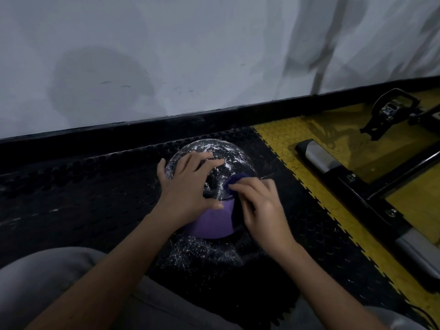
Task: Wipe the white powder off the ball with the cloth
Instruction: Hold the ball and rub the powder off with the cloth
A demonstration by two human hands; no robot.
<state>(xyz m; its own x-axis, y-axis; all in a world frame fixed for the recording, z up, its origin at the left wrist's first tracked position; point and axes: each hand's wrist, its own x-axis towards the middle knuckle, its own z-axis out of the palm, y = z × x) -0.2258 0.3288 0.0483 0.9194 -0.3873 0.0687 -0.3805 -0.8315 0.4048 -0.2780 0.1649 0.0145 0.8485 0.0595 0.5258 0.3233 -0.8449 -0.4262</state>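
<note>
Two hands are on the ball (238,160), which sits on the black floor mat (95,198) close to the foot of a white wall (214,55). My left hand (188,186) lies spread across its upper left side, fingers straight and thumb down on the purple lower half, steadying it and gripping nothing. My right hand (259,206) has its fingers curled round a dark purple cloth (234,181) and presses it to the ball's right flank. White powder (212,147) flecks the dark upper half, and more lies scattered on the mat in front of the ball. I judge the ball smooth-skinned and free to roll, and the powder likely makes it slippery, so a flat palm on top seems the right hold: press down, not squeeze. Whether it is heavy or soft I cannot tell from here. The cloth looks limp and thin, best bunched under the fingertips so it does not slide off the curve. Yellow tiles (297,163) and a black metal frame (371,186) lie off to the right, well apart.
</note>
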